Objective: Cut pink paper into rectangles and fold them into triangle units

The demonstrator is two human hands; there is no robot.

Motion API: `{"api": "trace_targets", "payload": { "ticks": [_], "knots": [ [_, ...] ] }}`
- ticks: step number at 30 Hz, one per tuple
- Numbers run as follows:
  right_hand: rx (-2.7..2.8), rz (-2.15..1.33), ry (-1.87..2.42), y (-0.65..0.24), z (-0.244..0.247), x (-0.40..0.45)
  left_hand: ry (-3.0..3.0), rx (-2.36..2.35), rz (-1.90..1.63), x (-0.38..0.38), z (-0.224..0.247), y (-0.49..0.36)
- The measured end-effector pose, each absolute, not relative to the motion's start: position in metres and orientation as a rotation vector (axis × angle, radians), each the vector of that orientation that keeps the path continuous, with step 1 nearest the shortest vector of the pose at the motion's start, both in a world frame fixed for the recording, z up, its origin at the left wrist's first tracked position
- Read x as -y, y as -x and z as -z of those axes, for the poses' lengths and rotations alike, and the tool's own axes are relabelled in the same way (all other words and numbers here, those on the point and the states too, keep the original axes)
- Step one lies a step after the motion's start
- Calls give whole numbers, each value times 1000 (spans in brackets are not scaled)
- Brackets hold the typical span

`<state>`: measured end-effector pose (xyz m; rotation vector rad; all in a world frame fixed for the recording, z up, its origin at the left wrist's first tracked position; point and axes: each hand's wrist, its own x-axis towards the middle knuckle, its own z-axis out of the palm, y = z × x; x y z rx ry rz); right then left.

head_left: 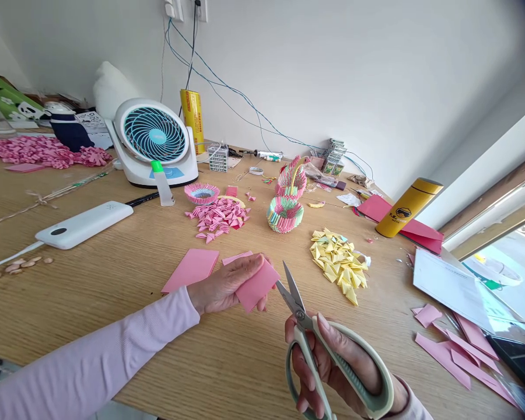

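My left hand (231,284) pinches a small pink paper piece (257,284) between thumb and fingers, over the middle of the table. To its right, my right hand (332,361) holds scissors (301,318) by their pale green handles, fingers through the loops. The blades are parted, and one blade tip reaches the right edge of the pink paper. Beside my left hand a larger pink sheet (191,269) lies flat. Beyond are a pile of folded pink pieces (219,217), a pile of folded yellow pieces (339,261) and a green-and-pink paper bowl (284,214).
A white fan (154,137) and glue bottle (162,185) stand at the back left, near a white power bank-like device (85,224). A yellow bottle (408,207) stands at right. Pink paper strips (444,359) and a white sheet (450,286) lie at the right edge.
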<state>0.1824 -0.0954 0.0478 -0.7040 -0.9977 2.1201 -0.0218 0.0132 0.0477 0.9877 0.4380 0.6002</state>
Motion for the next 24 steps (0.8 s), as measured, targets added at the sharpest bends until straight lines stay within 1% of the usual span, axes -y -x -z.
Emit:
{"api": "trace_targets", "payload": {
  "ticks": [5,12,17,24],
  "knots": [
    [1038,-2088,692,-183,-42,96,-1092,-430,-456,-5,-52,22],
    [1084,-1950,777,-179,-35,104,-1157,-454,-408,-3,-54,20],
    [1031,-1938,861,-178,-35,110,-1229,-409,-415,-1,-57,22],
    [978,-2011,792,-177,-32,109,-1249,-394,-340,3,-59,22]
  ]
}}
